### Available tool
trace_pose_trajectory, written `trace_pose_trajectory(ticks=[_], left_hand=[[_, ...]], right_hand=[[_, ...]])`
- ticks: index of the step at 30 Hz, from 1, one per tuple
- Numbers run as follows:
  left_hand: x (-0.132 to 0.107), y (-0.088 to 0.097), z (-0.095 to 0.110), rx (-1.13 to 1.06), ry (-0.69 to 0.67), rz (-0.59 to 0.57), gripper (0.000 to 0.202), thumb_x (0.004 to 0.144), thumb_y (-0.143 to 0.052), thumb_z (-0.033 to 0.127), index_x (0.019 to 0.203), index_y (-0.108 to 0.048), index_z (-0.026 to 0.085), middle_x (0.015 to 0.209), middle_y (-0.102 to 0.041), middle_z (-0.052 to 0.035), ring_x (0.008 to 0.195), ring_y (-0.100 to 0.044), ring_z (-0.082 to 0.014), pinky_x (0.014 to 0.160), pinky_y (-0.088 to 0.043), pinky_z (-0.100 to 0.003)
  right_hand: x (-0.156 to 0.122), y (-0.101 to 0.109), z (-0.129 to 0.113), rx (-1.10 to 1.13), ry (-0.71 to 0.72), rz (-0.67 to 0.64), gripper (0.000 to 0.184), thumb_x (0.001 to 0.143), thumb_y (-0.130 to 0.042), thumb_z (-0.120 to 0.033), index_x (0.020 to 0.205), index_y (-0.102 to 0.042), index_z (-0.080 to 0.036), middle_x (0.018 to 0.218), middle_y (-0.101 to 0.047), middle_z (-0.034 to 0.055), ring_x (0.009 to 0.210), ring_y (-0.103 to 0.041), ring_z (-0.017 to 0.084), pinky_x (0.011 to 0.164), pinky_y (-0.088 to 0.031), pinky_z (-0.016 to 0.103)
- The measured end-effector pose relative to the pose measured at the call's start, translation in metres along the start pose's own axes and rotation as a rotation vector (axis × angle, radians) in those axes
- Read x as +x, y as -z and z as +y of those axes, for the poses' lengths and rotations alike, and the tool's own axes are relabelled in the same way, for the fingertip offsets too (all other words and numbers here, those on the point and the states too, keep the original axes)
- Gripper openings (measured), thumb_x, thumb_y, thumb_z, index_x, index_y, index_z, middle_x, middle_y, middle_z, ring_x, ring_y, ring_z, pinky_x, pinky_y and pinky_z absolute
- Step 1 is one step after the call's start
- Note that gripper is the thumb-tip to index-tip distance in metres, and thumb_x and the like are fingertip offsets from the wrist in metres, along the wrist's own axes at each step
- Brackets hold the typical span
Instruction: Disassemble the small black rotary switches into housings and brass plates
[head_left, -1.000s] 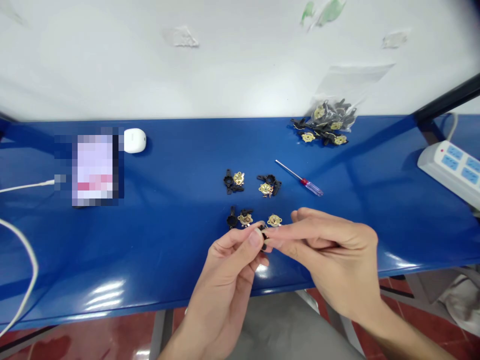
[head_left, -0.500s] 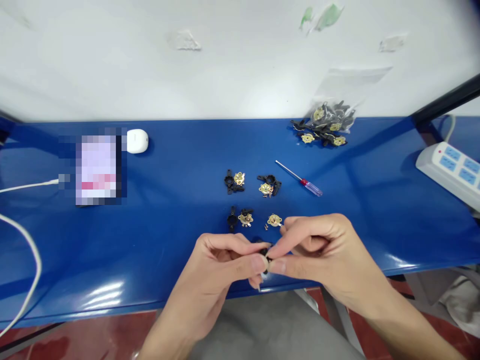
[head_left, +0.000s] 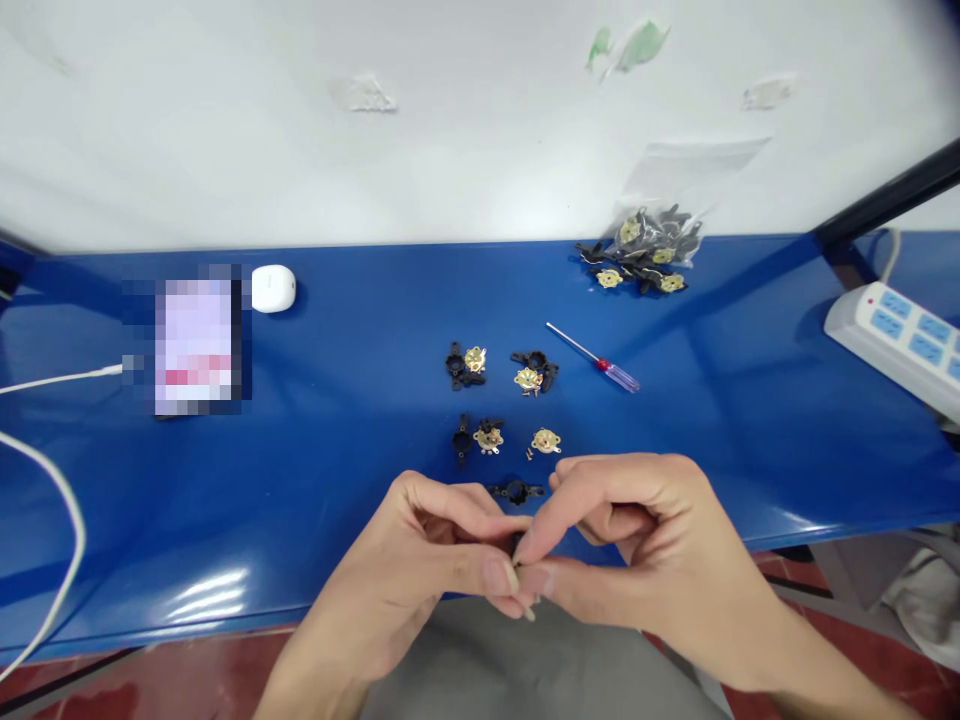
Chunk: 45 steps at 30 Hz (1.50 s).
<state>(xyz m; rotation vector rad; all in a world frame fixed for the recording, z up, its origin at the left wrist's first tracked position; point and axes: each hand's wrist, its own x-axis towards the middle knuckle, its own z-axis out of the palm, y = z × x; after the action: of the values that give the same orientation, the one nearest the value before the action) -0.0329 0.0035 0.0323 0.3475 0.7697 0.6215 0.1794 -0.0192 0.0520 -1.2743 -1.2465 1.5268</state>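
Close to the table's front edge, my left hand (head_left: 442, 560) and my right hand (head_left: 630, 530) meet, thumbs and forefingers pinched together. Between the fingertips sits a small black part (head_left: 516, 541), mostly covered, so its full shape cannot be made out. Just beyond my fingers a black ring-shaped bracket (head_left: 517, 491) lies on the blue table. Behind it are a brass-coloured disc (head_left: 545, 441) with tiny screws (head_left: 529, 454) beside it, and another black bracket (head_left: 462, 438) with a brass disc (head_left: 489, 438).
Farther back lie two more groups of parts, with brass discs (head_left: 475, 360) (head_left: 528, 379), and a screwdriver (head_left: 594, 358). A plastic bag (head_left: 667, 225) of similar parts rests by the wall. A phone (head_left: 196, 345), white case (head_left: 274, 289) and power strip (head_left: 896, 325) flank them.
Both hands have come slightly nearer to my body with the small black part still pinched. The black ring-shaped bracket behind them now shows more fully. The view has shifted a little.
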Motion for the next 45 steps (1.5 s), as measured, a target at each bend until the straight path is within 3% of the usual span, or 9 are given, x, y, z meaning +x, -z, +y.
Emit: trace_pose_trajectory(ticks=[6,13,21,25,28,32,36,41,45], left_hand=[[0.002,0.01,-0.01,-0.105,0.086,-0.11,0.026,0.062,-0.116,0.018,0.072,-0.092,0.023,0.076,-0.084,0.0001,0.06,-0.084,-0.0165,0.056,-0.07,-0.022],[0.007,0.019,-0.029,-0.172,0.136,-0.201,0.036,0.058,-0.117,0.018,0.075,-0.085,0.021,0.065,-0.08,0.0034,0.059,-0.084,-0.0205,0.051,-0.07,-0.025],[0.008,0.006,-0.021,-0.128,-0.024,-0.151,0.016,0.088,-0.106,0.031,0.096,-0.095,0.023,0.081,-0.09,-0.0009,0.062,-0.084,-0.0117,0.062,-0.069,-0.016],[0.008,-0.001,-0.019,-0.069,-0.125,-0.072,0.014,0.095,-0.1,0.03,0.102,-0.096,0.018,0.08,-0.089,-0.0017,0.066,-0.083,-0.0086,0.07,-0.067,-0.012],[0.007,0.0,-0.023,0.046,-0.268,0.049,0.013,0.096,-0.099,0.032,0.102,-0.097,0.022,0.083,-0.089,-0.0009,0.068,-0.082,-0.0091,0.07,-0.066,-0.013],[0.006,0.004,-0.026,0.213,-0.402,0.166,0.008,0.102,-0.093,0.034,0.106,-0.096,0.028,0.081,-0.089,-0.0003,0.073,-0.084,-0.0116,0.077,-0.068,-0.015],[0.008,0.006,-0.028,0.262,-0.519,0.168,0.006,0.105,-0.09,0.03,0.108,-0.096,0.031,0.086,-0.089,0.0008,0.075,-0.085,-0.0104,0.078,-0.068,-0.014],[0.015,0.006,-0.035,0.264,-0.647,0.157,0.01,0.104,-0.09,0.027,0.111,-0.096,0.032,0.101,-0.088,-0.0003,0.079,-0.085,-0.012,0.077,-0.071,-0.019],[0.018,0.002,-0.039,0.281,-0.734,0.154,0.011,0.101,-0.093,0.023,0.109,-0.096,0.029,0.099,-0.088,-0.0019,0.084,-0.085,-0.0137,0.083,-0.072,-0.02]], right_hand=[[-0.002,-0.002,0.001,0.045,0.021,-0.035,0.04,0.076,-0.106,-0.022,0.109,-0.087,-0.036,0.064,-0.026,-0.0123,0.059,-0.025,0.008,0.055,-0.021,0.029],[-0.008,-0.004,-0.002,0.077,-0.046,-0.044,0.036,0.076,-0.11,-0.033,0.104,-0.088,-0.036,0.064,-0.024,-0.0115,0.058,-0.025,0.008,0.054,-0.021,0.03],[-0.007,0.0,-0.01,-0.101,-0.111,0.072,0.02,0.088,-0.1,-0.043,0.1,-0.088,-0.032,0.065,-0.023,-0.0103,0.058,-0.022,0.01,0.054,-0.02,0.03],[-0.009,0.011,-0.01,-0.198,-0.187,0.071,0.028,0.103,-0.085,-0.056,0.124,-0.082,-0.038,0.074,-0.047,-0.0071,0.065,-0.044,0.012,0.056,-0.037,0.026],[-0.01,0.025,-0.01,-0.171,-0.213,0.05,0.026,0.115,-0.066,-0.058,0.13,-0.078,-0.04,0.101,-0.073,-0.0019,0.092,-0.069,0.015,0.077,-0.058,0.024],[-0.002,0.043,-0.008,-0.109,-0.145,0.053,0.024,0.116,-0.068,-0.049,0.114,-0.087,-0.034,0.117,-0.084,0.0014,0.113,-0.081,0.018,0.097,-0.066,0.024],[0.006,0.048,-0.002,0.03,-0.137,0.047,0.02,0.114,-0.074,-0.044,0.12,-0.089,-0.032,0.132,-0.087,0.0049,0.123,-0.085,0.022,0.108,-0.069,0.028],[0.009,0.04,0.006,0.189,-0.172,0.138,0.023,0.112,-0.076,-0.047,0.126,-0.082,-0.03,0.104,-0.093,0.0068,0.093,-0.092,0.022,0.073,-0.072,0.022],[0.009,0.023,0.004,0.187,-0.158,0.197,0.029,0.108,-0.082,-0.051,0.101,-0.081,-0.023,0.086,-0.091,0.0079,0.072,-0.088,0.02,0.058,-0.066,0.022]])
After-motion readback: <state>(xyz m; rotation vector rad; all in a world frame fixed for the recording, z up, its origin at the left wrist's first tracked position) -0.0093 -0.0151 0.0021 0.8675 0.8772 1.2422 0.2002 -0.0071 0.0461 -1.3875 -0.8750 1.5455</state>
